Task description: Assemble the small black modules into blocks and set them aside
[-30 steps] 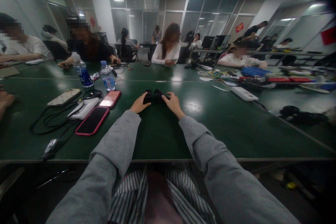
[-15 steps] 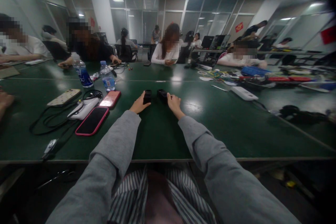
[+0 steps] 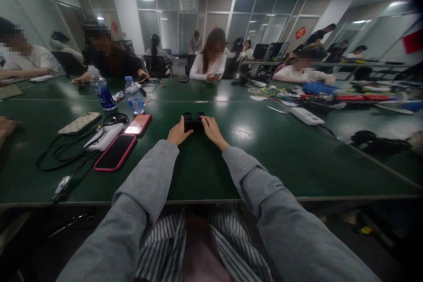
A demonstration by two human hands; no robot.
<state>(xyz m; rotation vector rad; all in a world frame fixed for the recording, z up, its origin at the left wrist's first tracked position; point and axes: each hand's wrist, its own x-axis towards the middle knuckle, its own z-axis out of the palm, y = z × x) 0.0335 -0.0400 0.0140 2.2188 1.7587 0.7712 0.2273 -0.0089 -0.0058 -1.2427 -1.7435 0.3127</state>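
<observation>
My left hand (image 3: 177,133) and right hand (image 3: 211,128) flank two touching black blocks (image 3: 194,122) on the green table (image 3: 211,167), fingers closed against their outer sides.

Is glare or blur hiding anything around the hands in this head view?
Head view: ceiling lights glare on the green table right of the right hand; the black blocks between it and the left hand are dark, detail lost; edges bend and soften, the right side worst.
</observation>
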